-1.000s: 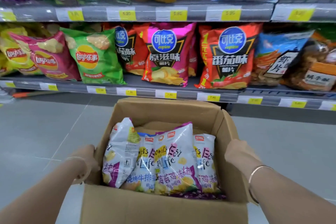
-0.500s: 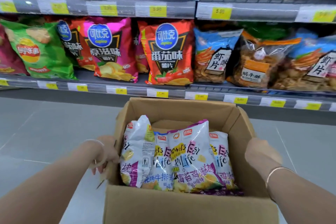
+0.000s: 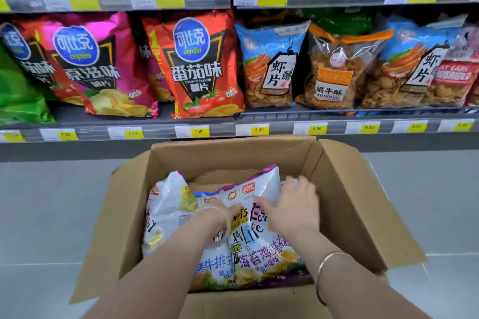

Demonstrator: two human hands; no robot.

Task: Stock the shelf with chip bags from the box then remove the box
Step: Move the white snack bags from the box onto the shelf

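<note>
A person reaches both hands into an open cardboard box [image 3: 344, 189] on the grey floor before a snack shelf [image 3: 233, 129]. The right hand [image 3: 291, 208], fingers spread, lies flat on the upper part of a white-and-purple chip bag [image 3: 259, 246] printed "Easy Life", standing near the box's right wall. The left hand [image 3: 220, 217] presses against that bag's left edge, its fingers hidden, so their state cannot be told. More bags stand toward the left wall. Above, at the shelf's front edge, Copico bags read "Tomato Flavor" [image 3: 199, 65]; a clear bag reads "Woniusu" [image 3: 334, 67]. Yellow tags show 7.90, 5.00 and 5.90.
</note>
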